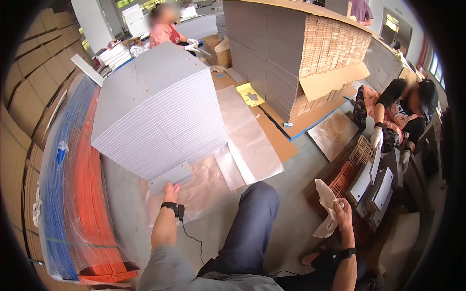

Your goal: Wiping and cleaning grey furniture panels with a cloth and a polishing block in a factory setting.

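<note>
My left hand is closed at the near edge of a small white panel with holes in it. The panel lies at the foot of a tall stack of white boards, over brown sheeting; the fingertips are partly hidden. Out to the right, my right hand grips a crumpled off-white cloth that hangs above the floor. Beside the cloth stand several white panels on edge.
A co-worker in white gloves crouches at right by the panels and brown plastic crates. Another person stands behind the stack. Wrapped blue and orange strips line the left. A big cardboard stack rises ahead.
</note>
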Tool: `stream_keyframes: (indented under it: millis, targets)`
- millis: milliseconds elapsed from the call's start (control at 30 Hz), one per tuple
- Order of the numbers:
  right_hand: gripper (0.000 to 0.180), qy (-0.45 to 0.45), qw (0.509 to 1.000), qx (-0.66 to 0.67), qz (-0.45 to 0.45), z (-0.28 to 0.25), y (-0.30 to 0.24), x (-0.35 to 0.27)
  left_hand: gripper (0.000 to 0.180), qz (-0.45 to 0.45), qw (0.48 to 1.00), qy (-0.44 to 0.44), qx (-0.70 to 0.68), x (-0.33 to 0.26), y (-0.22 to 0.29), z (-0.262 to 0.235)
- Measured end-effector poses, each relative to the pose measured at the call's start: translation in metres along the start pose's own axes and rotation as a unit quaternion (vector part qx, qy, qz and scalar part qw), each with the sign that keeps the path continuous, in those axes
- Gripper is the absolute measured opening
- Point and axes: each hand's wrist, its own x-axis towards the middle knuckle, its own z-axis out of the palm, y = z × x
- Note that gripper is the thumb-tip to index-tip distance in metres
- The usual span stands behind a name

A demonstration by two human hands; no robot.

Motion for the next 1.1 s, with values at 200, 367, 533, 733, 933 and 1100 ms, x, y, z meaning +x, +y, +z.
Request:
stream_keyframes:
  millis: [200, 367, 533, 733, 933, 1100]
  targets:
    - [0.026, -0.016, 1.0, -0.011, 0.003, 0.0, -0.045, -0.022, 0.06, -0.003, 0.956, -0.149, 0.252, -0.006, 0.038, -0.011]
    - [0.029, -0.095, 0.992, -0.076, -0.038, 0.004, -0.068, -0.032, 0.045, 0.071, 0.929, -0.186, 0.311, -0.049, 0.041, 0.026]
    - [0.029, -0.154, 0.958, -0.186, -0.153, -0.011, -0.054, -0.045, 0.029, 0.24, 0.853, -0.359, 0.293, -0.222, 0.047, 0.149]
    - [0.042, -0.211, 0.925, -0.298, -0.108, -0.022, -0.091, -0.057, 0.048, 0.234, 0.669, -0.604, 0.365, -0.446, 0.035, 0.281]
    - [0.042, -0.181, 0.919, -0.321, -0.139, -0.034, -0.055, -0.072, 0.057, 0.118, 0.467, -0.73, 0.485, -0.544, -0.157, 0.356]
    - [0.038, -0.135, 0.902, -0.372, -0.171, -0.039, -0.031, -0.083, 0.054, 0.151, 0.439, -0.704, 0.538, -0.544, -0.325, 0.393]
